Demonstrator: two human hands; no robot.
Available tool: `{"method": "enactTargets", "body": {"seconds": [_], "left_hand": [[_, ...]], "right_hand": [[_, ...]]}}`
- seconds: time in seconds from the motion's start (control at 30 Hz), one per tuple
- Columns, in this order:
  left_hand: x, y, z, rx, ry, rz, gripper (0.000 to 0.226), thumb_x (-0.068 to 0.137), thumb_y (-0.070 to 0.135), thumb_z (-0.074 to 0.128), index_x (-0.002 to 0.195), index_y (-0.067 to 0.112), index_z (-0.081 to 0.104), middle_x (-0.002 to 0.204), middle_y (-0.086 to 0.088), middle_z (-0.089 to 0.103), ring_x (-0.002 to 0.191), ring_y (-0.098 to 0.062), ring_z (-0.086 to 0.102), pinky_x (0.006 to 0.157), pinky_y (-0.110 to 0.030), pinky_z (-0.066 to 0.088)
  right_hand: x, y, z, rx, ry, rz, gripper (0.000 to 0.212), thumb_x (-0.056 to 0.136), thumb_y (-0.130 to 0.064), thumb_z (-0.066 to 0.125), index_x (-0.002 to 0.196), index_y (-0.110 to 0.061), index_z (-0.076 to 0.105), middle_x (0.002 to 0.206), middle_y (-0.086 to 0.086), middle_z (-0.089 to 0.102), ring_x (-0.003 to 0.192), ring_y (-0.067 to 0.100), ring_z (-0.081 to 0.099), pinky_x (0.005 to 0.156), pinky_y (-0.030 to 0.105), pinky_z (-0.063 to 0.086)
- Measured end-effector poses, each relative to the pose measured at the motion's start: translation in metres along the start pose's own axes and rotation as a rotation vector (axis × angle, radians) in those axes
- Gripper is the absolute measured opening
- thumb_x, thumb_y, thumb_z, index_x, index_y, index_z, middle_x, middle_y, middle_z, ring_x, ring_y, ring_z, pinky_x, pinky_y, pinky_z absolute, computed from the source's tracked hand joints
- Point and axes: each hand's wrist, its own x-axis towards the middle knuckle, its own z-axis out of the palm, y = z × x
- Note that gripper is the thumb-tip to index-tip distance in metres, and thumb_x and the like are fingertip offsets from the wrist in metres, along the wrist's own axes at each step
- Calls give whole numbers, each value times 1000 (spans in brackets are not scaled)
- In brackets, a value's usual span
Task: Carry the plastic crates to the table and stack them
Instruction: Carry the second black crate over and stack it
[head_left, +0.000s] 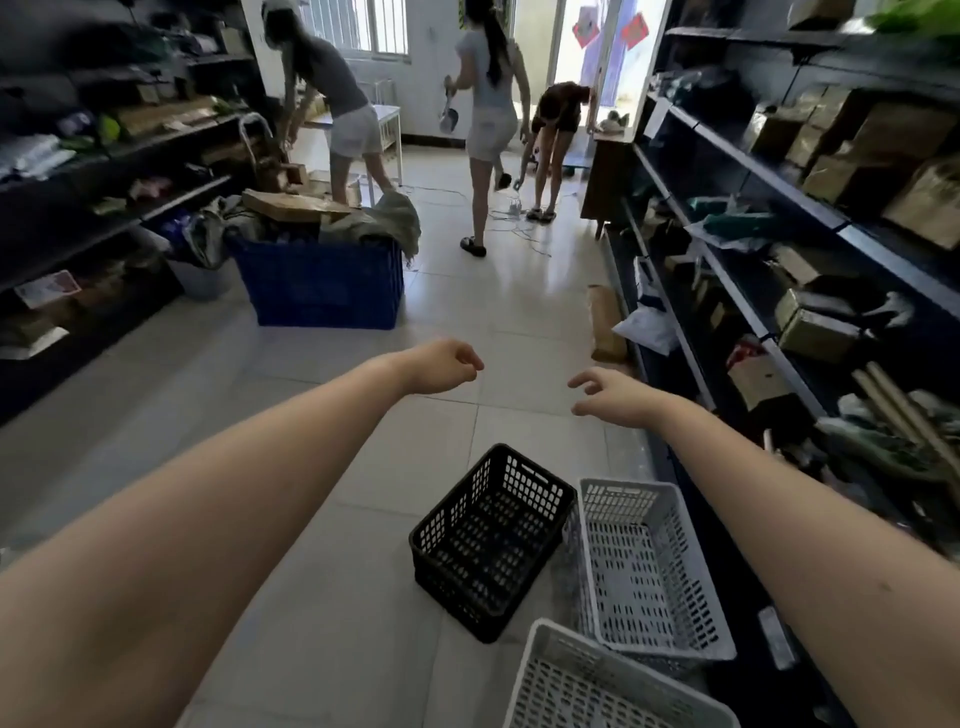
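Note:
Three perforated plastic crates stand on the tiled floor below my arms. A black crate (491, 540) is on the left, a white crate (649, 566) lies beside it against the right shelf, and another white crate (602, 686) sits at the bottom edge. My left hand (441, 366) hangs above the floor with fingers loosely curled, holding nothing. My right hand (608, 395) reaches forward with relaxed, spread fingers, also holding nothing. Both hands are well above and beyond the crates. A white table (387, 117) stands at the far end of the room.
Dark shelving full of boxes lines the left (104, 171) and right (779, 234) sides of the aisle. A large blue crate (322, 286) heaped with cardboard and cloth stands ahead on the left. Three people (488, 119) work at the far end, with cables on the floor.

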Motion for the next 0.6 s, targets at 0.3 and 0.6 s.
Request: {"method": "enactTargets", "body": {"seconds": [0.3, 0.6], "left_hand": [[114, -76, 25, -107, -95, -46, 37, 96, 18, 45, 129, 12, 60, 134, -5, 58, 128, -21, 50, 98, -22, 34], [243, -187, 115, -464, -118, -415, 30, 97, 17, 43, 118, 9, 62, 121, -10, 64, 118, -27, 56, 99, -33, 43]], "right_hand": [[117, 1, 33, -43, -69, 82, 54, 88, -21, 62, 139, -18, 45, 147, 14, 40, 134, 26, 42, 99, 33, 38], [295, 60, 74, 7, -130, 161, 47, 88, -21, 61, 134, -19, 51, 142, 14, 45, 129, 27, 47, 105, 37, 37]]}}
